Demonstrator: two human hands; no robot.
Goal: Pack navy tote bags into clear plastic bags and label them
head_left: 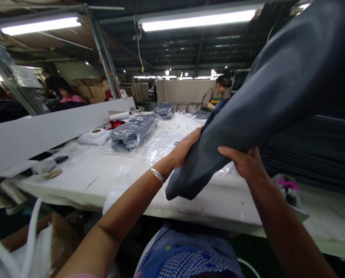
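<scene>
Two-handed hold on a length of slate-blue cloth (pixel 247 112), raised diagonally from the middle of the frame to the upper right corner, lower end above the white worktable (pixel 85 183). Left hand (pixel 186 148) closed on the upper-left edge, partly hidden by the folds, silver bracelet (pixel 157 175) at the wrist. Right hand (pixel 249 164) gripping the lower edge, thumb on the near face. Left of centre, a plastic-wrapped dark bundle (pixel 133 131) near a white roll (pixel 96 133); at centre, a heap of white strips (pixel 185 121). At the right edge, stacked dark cloth (pixel 314 154). Lower left, a cardboard box (pixel 59 235). Beyond the table, right of centre, a co-worker (pixel 209 97).
</scene>
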